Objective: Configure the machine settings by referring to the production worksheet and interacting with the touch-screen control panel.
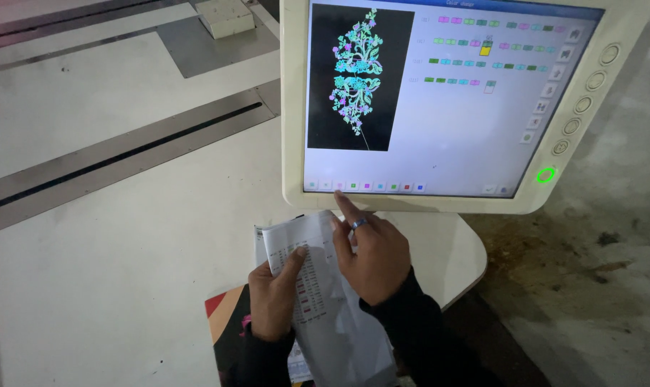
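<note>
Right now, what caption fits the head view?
Right hand taps the screen; left hand holds a paper.

Left hand holds printed sheet over white worktop. Right hand, ring on finger, index fingertip at touchscreen bottom edge.

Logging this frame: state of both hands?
Left hand: closed on the printed paper sheet.
Right hand: holding nothing, index finger extended, pressing the touchscreen monitor's bottom edge.

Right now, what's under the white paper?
A colourful booklet pokes out under the paper, which the left hand holds. The rest is covered.
</note>
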